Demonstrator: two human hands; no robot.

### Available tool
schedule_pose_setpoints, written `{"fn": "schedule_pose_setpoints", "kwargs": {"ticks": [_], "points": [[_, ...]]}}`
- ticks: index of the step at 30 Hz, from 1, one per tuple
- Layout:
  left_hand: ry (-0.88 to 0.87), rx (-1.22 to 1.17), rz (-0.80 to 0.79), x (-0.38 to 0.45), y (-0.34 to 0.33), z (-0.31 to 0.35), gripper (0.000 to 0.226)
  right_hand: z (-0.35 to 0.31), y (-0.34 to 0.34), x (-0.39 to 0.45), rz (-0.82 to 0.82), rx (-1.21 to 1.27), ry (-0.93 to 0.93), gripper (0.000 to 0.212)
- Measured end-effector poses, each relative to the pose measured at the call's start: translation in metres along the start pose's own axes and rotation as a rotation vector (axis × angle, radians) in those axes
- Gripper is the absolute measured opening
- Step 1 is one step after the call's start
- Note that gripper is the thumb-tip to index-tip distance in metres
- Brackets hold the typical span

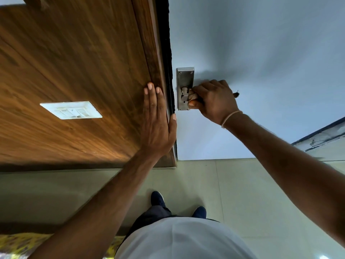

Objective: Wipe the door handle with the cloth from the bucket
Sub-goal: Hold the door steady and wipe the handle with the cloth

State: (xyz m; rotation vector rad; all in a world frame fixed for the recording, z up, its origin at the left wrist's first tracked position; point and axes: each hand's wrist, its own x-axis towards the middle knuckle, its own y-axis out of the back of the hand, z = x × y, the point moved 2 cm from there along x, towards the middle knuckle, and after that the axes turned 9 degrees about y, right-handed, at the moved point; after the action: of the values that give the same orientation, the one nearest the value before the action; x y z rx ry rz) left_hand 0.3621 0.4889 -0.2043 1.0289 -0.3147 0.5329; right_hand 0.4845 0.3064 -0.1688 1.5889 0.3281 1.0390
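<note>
A steel door handle (pixel 184 90) on a long steel backplate (pixel 185 75) is fixed to the pale blue-white door (pixel 261 53), close to its left edge. My right hand (pixel 214 100) is shut on a small beige cloth (pixel 192 95), pressing it around the lever right at the backplate; most of the cloth and lever is hidden inside the fist. My left hand (pixel 157 120) lies flat with fingers straight on the dark wooden door frame (pixel 149 43), its thumb on the door's edge. No bucket is in view.
A wood-grain wall panel (pixel 65 62) with a white switch plate (pixel 71 110) fills the left. Pale floor tiles (pixel 233 184) lie below, with my two dark blue shoes (pixel 157 199) on them. A yellow patterned fabric (pixel 20 243) shows at the bottom left corner.
</note>
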Motion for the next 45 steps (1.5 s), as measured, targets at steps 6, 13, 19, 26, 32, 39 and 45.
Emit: {"fn": "schedule_pose_setpoints", "kwargs": {"ticks": [6, 13, 19, 26, 32, 39, 45], "points": [[0.003, -0.023, 0.025, 0.001, -0.005, 0.001, 0.076, -0.005, 0.001, 0.023, -0.207, 0.013, -0.008, 0.028], [-0.002, -0.017, 0.025, 0.000, -0.003, 0.003, 0.075, 0.017, 0.009, 0.009, -0.190, 0.084, 0.131, 0.039], [-0.016, 0.005, -0.004, 0.001, 0.000, 0.002, 0.074, 0.042, 0.011, -0.013, -0.150, 0.070, 0.082, 0.028], [0.001, -0.006, 0.021, 0.001, -0.006, 0.007, 0.078, 0.008, 0.008, 0.013, -0.190, -0.009, 0.137, 0.032], [0.008, -0.017, 0.031, 0.001, -0.009, 0.009, 0.079, 0.028, 0.007, -0.005, -0.115, 0.099, 0.078, 0.033], [0.013, 0.005, 0.018, 0.001, -0.009, 0.008, 0.081, 0.035, -0.008, -0.053, 0.176, 1.249, -0.654, 0.022], [0.003, 0.014, 0.021, 0.001, -0.007, 0.005, 0.079, 0.002, -0.042, -0.069, 0.518, 1.747, -0.873, 0.042]]}}
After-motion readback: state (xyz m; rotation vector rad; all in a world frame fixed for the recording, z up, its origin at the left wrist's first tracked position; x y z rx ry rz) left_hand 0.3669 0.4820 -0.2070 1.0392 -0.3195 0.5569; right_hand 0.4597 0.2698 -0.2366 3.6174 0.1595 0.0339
